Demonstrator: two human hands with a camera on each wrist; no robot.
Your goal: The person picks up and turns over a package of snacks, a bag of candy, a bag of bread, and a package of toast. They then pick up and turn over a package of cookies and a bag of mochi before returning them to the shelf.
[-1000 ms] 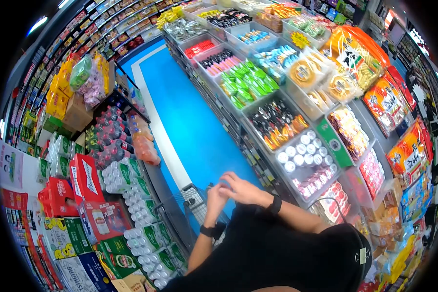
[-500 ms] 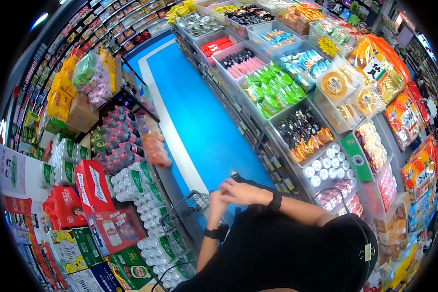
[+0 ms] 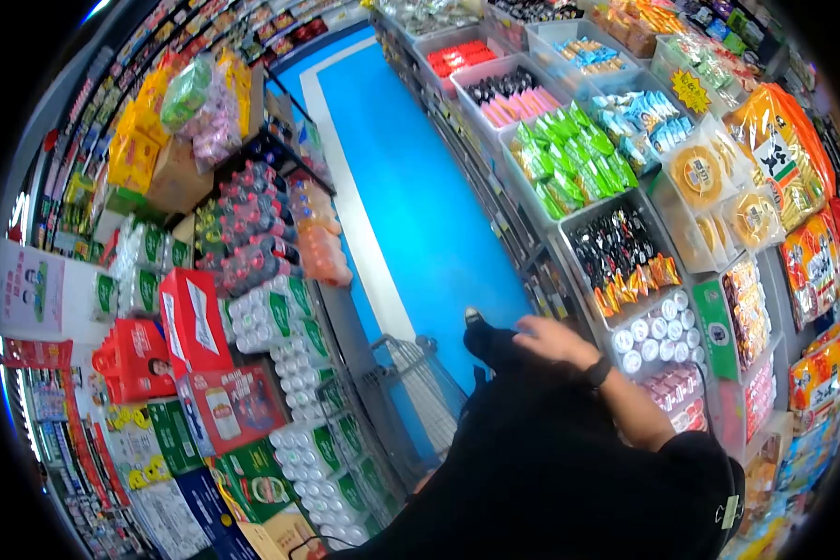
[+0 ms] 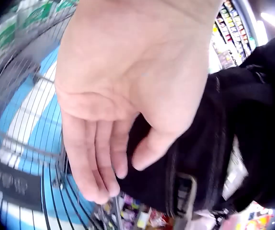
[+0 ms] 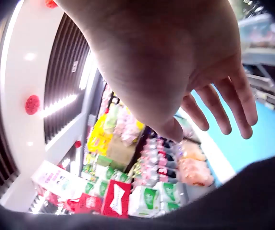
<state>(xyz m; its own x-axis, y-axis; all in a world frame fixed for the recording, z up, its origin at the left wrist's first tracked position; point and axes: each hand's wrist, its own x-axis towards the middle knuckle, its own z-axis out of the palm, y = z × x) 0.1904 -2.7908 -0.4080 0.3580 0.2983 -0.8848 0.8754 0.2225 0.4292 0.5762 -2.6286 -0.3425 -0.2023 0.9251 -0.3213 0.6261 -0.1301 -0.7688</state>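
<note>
My right hand is held out in front of my body on the right, holding nothing. In the right wrist view its fingers are loosely extended above the blue floor. My left hand hangs low beside my dark trousers, its fingers relaxed and nothing in the palm. In the head view the sleeve and torso hide most of that hand. A wire shopping cart stands just left of my body, and its bars pass behind the left fingers in the left wrist view.
Stacked can packs, red beer boxes and cola bottles line the left side. On the right runs a counter of plastic bins with wrapped snacks. A blue aisle floor with a white stripe lies between.
My hands, together in front of me before, are now apart: the left has dropped to my side, the right has shifted right. The shelves and bins have shifted right in view.
</note>
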